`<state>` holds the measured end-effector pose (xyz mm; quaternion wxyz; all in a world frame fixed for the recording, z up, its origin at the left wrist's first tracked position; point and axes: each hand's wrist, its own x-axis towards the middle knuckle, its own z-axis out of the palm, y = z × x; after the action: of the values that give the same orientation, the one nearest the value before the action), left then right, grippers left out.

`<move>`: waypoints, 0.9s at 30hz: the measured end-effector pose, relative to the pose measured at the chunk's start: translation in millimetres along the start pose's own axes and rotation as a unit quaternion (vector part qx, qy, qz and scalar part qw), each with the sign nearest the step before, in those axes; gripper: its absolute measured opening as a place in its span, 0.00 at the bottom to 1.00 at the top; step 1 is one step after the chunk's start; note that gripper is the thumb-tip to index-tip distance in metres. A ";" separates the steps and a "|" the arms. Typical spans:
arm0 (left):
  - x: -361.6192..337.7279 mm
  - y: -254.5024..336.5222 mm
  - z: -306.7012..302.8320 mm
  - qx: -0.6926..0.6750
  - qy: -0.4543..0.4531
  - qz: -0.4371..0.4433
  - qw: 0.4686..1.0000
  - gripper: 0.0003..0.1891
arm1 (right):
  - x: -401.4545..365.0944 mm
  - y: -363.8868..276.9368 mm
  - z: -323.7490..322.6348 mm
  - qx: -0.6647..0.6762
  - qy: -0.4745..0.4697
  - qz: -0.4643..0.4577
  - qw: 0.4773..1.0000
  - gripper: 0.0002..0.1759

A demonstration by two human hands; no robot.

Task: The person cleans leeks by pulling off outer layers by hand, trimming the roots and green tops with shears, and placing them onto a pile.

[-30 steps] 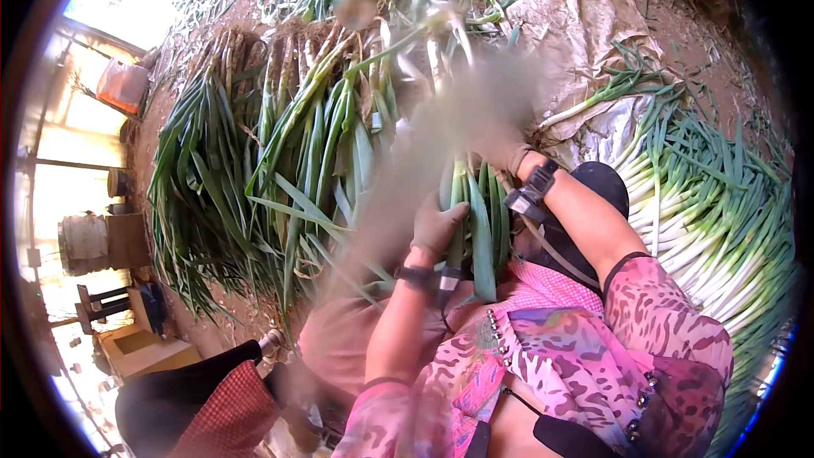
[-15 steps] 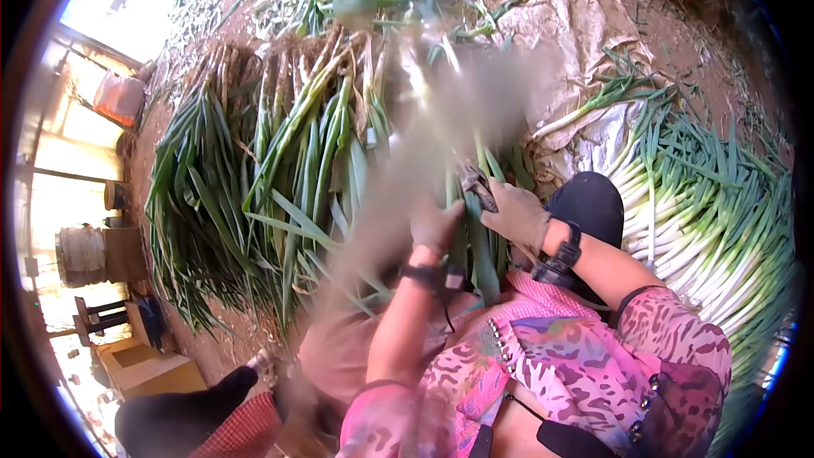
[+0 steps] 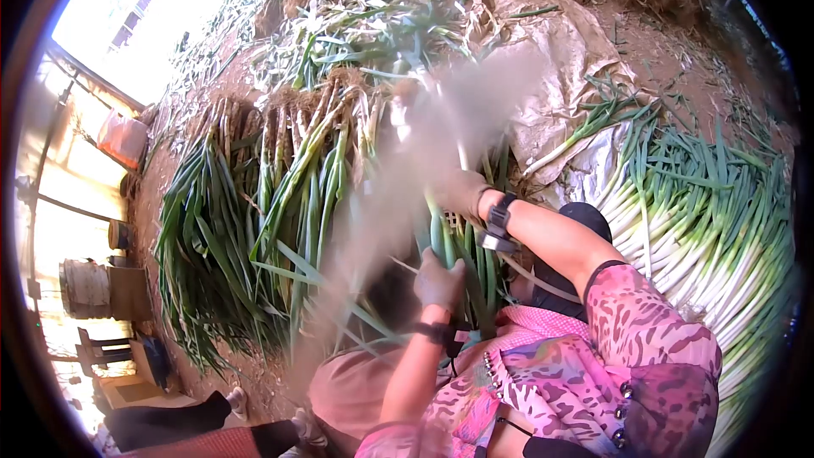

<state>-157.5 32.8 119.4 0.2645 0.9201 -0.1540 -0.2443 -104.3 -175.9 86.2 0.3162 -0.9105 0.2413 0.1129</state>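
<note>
My left hand (image 3: pixel 439 282), in a pale glove, is wrapped round the green leaves of a long green onion (image 3: pixel 437 233). Further up the same onion, my gloved right hand (image 3: pixel 462 193) is closed beside its pale stalk. A grey blur across the picture hides those fingers and whatever they grip. A thin pale tube (image 3: pixel 538 278) runs below my right forearm. Left of my hands lies a row of unpeeled green onions (image 3: pixel 225 237), roots facing away from me. On my right is a large pile of clean white-stemmed green onions (image 3: pixel 678 233).
Loose leaf scraps (image 3: pixel 356 38) cover the ground ahead, beside a crumpled tan sheet (image 3: pixel 555 51). More rooted onions lie at the far edge. A bucket (image 3: pixel 85 288) and a cardboard box (image 3: pixel 140 390) stand at left. Another person's dark-trousered leg (image 3: pixel 170 421) extends in at lower left.
My right hand has moved up and left along the onion, and the dark metal tool seen in it before is now out of sight. My left hand has shifted down the leaves.
</note>
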 end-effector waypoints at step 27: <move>7.3 -39.1 7.3 -0.138 -0.062 0.035 0.988 0.35 | 59.5 -10.2 -12.2 -0.107 0.092 0.031 0.989 0.27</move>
<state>-149.3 58.6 89.3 0.3870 0.8522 -0.1670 -0.3100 -47.4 -198.6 79.6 0.1893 -0.9378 0.2841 0.0635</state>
